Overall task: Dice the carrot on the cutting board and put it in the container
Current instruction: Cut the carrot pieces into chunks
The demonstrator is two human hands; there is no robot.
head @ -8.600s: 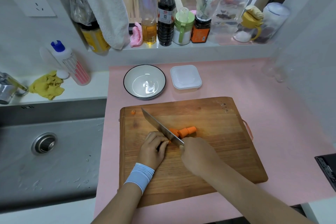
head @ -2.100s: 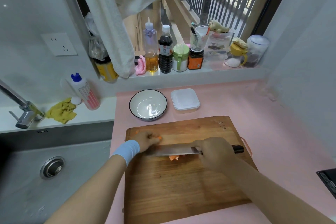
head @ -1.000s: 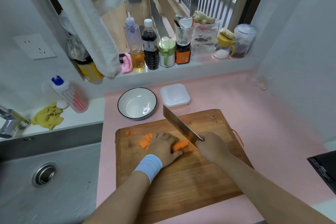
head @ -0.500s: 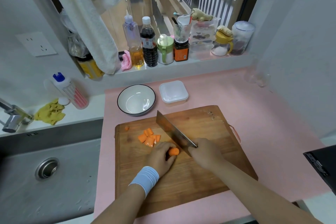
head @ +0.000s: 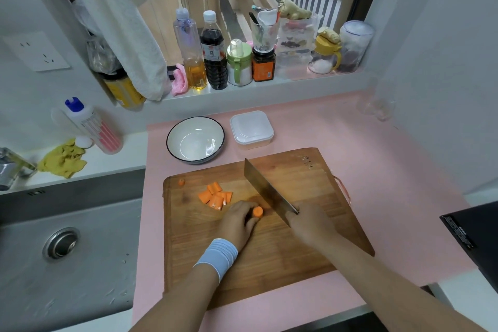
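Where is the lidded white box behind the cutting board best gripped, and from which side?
Likely from above: span the white box across its side walls, under the lid's lip. It sits flat and square with the lid on, so no rim to pinch; the bowl stands apart on its left, leaving finger room.

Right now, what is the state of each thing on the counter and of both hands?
Carrot stub: not diced yet, held by the left hand.
Carrot pieces: cut, lying loose on the cutting board.
Knife: gripped by the right hand, blade beside the stub.
Bowl: empty.
Container: lid on.
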